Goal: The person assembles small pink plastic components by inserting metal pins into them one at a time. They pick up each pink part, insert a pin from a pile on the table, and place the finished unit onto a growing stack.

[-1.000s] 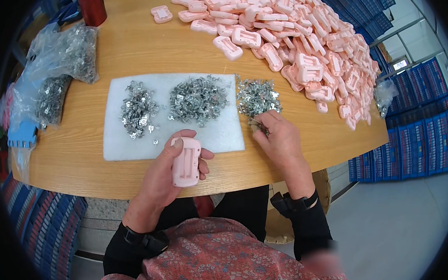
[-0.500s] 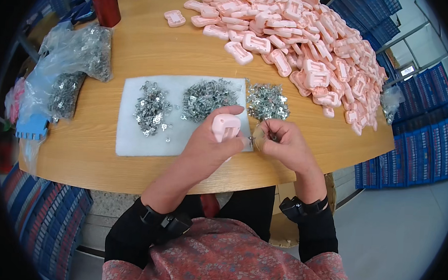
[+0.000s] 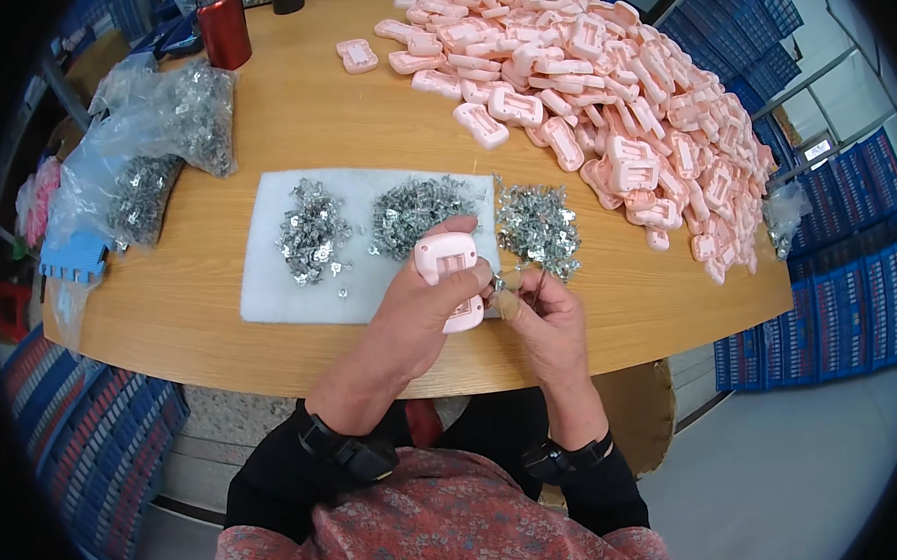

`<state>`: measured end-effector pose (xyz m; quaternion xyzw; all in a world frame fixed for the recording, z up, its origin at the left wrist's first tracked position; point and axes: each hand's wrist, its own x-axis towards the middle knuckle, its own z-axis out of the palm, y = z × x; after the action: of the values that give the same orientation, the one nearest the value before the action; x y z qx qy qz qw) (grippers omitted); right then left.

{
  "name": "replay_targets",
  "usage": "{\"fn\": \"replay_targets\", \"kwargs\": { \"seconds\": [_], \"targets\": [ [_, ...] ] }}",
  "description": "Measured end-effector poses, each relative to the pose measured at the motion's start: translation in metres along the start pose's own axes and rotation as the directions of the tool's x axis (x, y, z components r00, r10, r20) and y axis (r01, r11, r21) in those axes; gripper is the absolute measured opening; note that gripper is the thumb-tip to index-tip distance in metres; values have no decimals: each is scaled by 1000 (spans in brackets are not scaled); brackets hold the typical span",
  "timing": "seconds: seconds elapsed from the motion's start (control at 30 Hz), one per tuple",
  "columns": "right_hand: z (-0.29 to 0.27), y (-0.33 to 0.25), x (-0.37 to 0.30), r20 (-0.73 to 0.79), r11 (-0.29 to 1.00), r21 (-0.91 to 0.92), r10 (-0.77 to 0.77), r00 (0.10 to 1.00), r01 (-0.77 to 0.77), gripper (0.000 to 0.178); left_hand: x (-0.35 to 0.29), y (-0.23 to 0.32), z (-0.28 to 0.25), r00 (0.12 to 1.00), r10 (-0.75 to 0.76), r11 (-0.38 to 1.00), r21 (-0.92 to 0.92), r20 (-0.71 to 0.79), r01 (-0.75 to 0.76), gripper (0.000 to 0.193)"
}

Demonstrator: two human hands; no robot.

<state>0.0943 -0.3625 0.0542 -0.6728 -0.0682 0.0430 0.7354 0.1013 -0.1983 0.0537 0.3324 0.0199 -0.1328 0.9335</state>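
Observation:
My left hand point(image 3: 417, 314) grips a pink plastic housing point(image 3: 450, 270) over the near edge of a white foam pad point(image 3: 268, 292). My right hand point(image 3: 542, 319) pinches a small metal clip point(image 3: 507, 280) right against the housing's side. On the pad lie two heaps of silver metal clips point(image 3: 310, 232) point(image 3: 416, 211), and a third heap point(image 3: 539, 224) spills off its right edge, just beyond my right hand.
A big pile of pink housings point(image 3: 617, 97) covers the far right of the round wooden table point(image 3: 187, 309). Clear bags of metal clips point(image 3: 165, 118) and a blue plastic piece point(image 3: 72, 259) lie at the left. A red bottle point(image 3: 225, 20) stands far left. Blue crates point(image 3: 829, 287) stack on the floor.
My left hand brought the pink housing up from the table edge toward the pad. My right hand left the right heap with a clip and now meets the housing.

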Motion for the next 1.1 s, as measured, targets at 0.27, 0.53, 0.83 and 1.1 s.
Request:
{"fn": "replay_targets", "kwargs": {
  "seconds": [0.27,0.53,0.83,1.1],
  "targets": [
    [3,-4,1,-24,989,111,105,994,-102,12,-8,-5,2,999,37,998,52,-14,-36,53],
    [5,-6,1,-13,967,164,198,980,-193,8,-13,-10,-2,999,28,994,107,-20,-25,52],
    [1,-8,4,-19,977,140,163,987,-158,4,-18,-9,-9,991,-126,988,-83,41,129,39],
    [-11,-25,8,160,908,-397,-78,984,137,15,-21,0,-20,945,-299,945,-95,132,313,60]
  ]
}}
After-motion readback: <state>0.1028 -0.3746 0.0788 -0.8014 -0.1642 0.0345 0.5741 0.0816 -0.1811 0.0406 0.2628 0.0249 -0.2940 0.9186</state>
